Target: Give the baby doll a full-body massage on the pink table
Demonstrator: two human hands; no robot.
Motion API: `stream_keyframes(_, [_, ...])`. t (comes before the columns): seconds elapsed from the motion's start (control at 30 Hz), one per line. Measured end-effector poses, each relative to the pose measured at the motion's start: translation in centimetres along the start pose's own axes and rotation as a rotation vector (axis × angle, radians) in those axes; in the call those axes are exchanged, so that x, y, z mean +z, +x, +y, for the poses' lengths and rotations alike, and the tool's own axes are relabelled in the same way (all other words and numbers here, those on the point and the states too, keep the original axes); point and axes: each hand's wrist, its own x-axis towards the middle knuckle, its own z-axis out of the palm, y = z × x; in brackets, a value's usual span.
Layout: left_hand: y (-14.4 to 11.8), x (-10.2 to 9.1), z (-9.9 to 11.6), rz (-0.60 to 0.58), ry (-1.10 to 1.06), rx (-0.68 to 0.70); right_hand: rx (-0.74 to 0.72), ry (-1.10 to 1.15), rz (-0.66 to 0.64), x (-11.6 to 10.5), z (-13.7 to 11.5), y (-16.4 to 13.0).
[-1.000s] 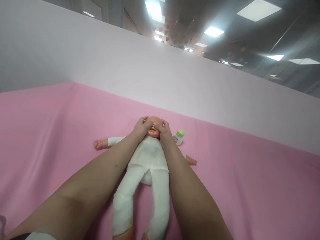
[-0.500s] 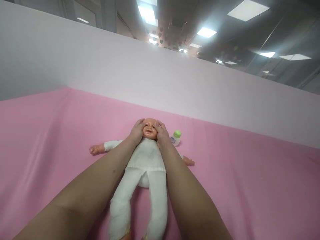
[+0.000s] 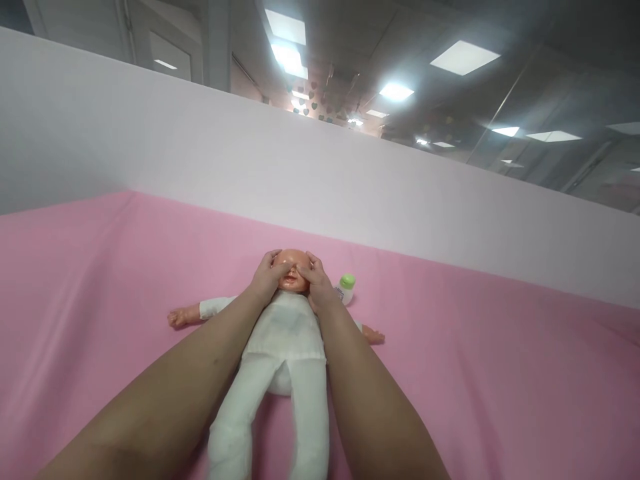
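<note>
A baby doll (image 3: 285, 327) with a hard plastic head and a white cloth body lies on its back, arms spread to both sides. Around the left side of its head curls my left hand (image 3: 269, 279), its thumb laid across one eye beside the nose. My right hand (image 3: 320, 281) cups the other side the same way, thumb over the other eye. The doll's mouth and forehead show between my hands; both its eyes are covered. Close to my right wrist stands a small clear bottle (image 3: 346, 289) with a green cap, partly hidden by my arm.
Pink sheeting (image 3: 450, 373) with soft folds covers the surface under the doll. A white panel (image 3: 325, 180) rises along the far side. Beyond it are a door and lit ceiling panels.
Both thumbs have slid inward over the doll's face, from the outer eye areas to beside the nose. My view has tilted up slightly, so everything sits lower.
</note>
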Motion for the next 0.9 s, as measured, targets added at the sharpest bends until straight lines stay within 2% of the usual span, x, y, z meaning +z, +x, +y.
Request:
stream_keyframes(0.2, [-0.1,0.3,0.7,-0.051,0.010,-0.040,-0.068,-0.109,0.143,0.5,0.1,0.0])
stream_keyframes(0.4, [-0.2,0.8,1.0,-0.036,-0.051,-0.044,-0.127,-0.139,0.176,0.3,0.6,0.3])
stream_keyframes(0.6, [-0.5,0.8,1.5,-0.056,-0.163,-0.124,-0.134,-0.118,0.133,-0.4,1.0,0.9])
stream_keyframes(0.77, [-0.6,0.3,2.0,-0.056,-0.222,-0.202,-0.034,-0.016,0.025,-1.4,1.0,0.9])
stream_keyframes(0.9, [-0.8,0.0,2.4,-0.064,-0.264,-0.253,-0.004,-0.042,-0.053,-2.2,0.7,0.8])
